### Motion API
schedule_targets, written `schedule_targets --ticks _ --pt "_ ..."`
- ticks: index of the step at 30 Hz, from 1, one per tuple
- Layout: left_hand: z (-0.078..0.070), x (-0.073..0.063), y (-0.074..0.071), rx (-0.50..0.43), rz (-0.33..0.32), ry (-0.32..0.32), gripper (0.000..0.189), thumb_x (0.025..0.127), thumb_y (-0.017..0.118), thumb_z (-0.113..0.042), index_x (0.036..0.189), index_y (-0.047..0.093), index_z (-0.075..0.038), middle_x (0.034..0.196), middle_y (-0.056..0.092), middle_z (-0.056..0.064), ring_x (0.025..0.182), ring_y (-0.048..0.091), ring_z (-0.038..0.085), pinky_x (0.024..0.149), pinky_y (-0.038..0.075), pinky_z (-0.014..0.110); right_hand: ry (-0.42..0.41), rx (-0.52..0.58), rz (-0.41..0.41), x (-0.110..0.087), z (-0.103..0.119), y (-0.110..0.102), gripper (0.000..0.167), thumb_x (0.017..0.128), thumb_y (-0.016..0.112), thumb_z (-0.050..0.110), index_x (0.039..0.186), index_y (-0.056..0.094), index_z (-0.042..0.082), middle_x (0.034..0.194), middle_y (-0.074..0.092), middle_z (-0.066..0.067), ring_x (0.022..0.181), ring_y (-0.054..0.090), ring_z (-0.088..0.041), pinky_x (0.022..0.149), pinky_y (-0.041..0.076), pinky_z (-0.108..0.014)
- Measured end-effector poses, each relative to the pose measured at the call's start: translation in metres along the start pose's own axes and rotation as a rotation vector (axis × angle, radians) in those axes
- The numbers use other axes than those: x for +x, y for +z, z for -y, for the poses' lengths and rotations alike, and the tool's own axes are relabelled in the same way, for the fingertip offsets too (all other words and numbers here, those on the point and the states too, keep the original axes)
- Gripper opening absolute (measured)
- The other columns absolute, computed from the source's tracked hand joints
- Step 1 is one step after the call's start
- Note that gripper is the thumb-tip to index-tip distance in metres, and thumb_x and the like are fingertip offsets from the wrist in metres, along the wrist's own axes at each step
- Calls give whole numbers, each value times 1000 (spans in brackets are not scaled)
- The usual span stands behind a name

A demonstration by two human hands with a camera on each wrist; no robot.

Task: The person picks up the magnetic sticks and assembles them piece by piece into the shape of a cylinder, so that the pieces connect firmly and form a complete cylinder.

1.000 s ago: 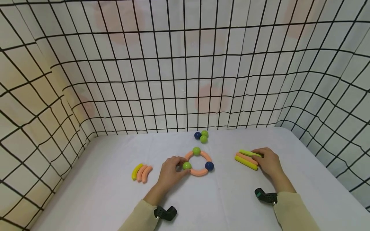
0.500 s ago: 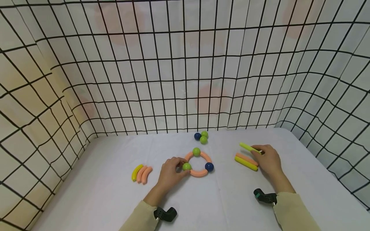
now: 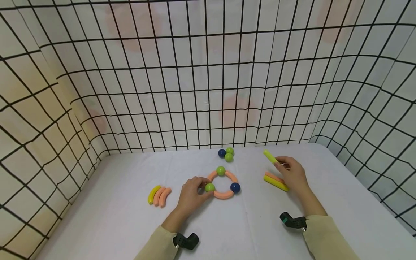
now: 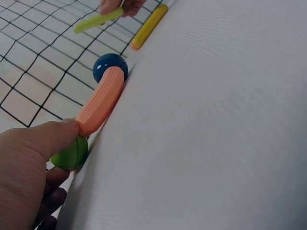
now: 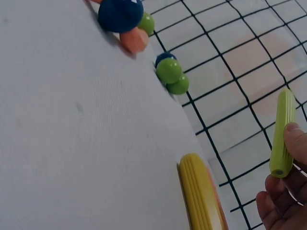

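Observation:
My left hand (image 3: 191,195) pinches a green ball (image 3: 209,187) at the left of a ring on the white table. The ring has curved orange rods (image 3: 223,195), a second green ball (image 3: 221,170) at its far side and a dark blue ball (image 3: 235,187) at its right. In the left wrist view, my thumb lies at the joint of the ball and a ribbed curved rod (image 4: 101,101). Raised above the table, a straight lime-green rod (image 3: 269,156) is held between the thumb and fingers of my right hand (image 3: 294,175). Below it lie a straight yellow rod (image 3: 275,182) and an orange one (image 3: 273,176).
Behind the ring, a blue ball (image 3: 222,153) and two green balls (image 3: 229,157) sit clustered. Off to the left lie a curved yellow rod (image 3: 154,194) and two curved orange rods (image 3: 165,197). A black-lined grid wall (image 3: 208,90) encloses the back and sides.
My right hand has lifted the lime-green rod off the other straight rods, moved it slightly left and away from me, and turned it steeper. The left hand and ring stay put.

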State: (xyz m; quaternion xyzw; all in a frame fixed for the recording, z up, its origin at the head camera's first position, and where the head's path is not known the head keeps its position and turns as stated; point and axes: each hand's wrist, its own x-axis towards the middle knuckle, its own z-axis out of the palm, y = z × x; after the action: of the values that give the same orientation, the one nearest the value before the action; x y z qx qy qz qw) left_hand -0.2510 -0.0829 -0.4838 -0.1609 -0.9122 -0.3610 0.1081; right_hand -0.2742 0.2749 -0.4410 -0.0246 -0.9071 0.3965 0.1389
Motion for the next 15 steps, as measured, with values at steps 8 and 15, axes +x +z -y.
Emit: schedule_targets --ticks 8,15 --pt "-1 -1 0 3 6 -10 34 83 81 -30 113 70 -18 95 64 -4 89 51 12 82 39 33 -6 133 73 -4 17 7 44 100 60 40 130 60 9 126 62 -14 98 59 -13 79 52 -17" --pt "-1 0 -1 6 3 -1 34 83 81 -30 114 70 -18 95 64 -3 89 52 12 82 40 34 -70 194 133 -6 26 18 36 96 68 28 124 60 6 121 65 -17 85 60 0 72 52 -19"
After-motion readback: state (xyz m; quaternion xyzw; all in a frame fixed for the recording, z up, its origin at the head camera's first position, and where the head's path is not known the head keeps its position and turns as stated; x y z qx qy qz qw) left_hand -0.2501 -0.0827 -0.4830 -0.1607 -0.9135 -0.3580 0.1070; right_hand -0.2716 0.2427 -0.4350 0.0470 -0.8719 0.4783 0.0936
